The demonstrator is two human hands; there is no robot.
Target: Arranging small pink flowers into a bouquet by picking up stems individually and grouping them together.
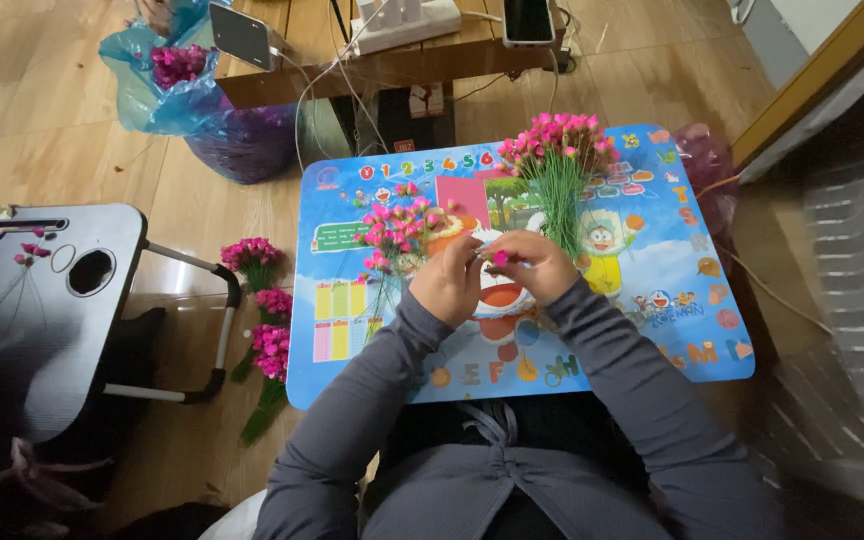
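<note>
Near the centre of the frame, the left hand [449, 280] and the right hand [537, 265] met over the small blue cartoon-printed folding table [652, 330]. Both were curled nearly closed, fingertips pinched together on a tiny pink artificial flower head [500, 259] held between them. Whether a green stem was also in the grip could not be told.

By the look of it, the step in hand was fitting a bloom onto its stem, and the next move would call for a steady, fine pinch and a push straight along the stem.

A loose pile of pink flowers on thin green stems [397, 235] lay just left of the hands, and a fuller upright-looking bunch of pink blooms with green stems [557, 150] lay above them, close enough to be brushed. At centre left, finished pink bundles [267, 330] lay on the wooden floor [42, 110] beside a black lap desk [22, 320]. A blue plastic bag holding more pink flowers [167, 70] sat at upper left, near a low wooden bench with a white power strip [407, 22].
</note>
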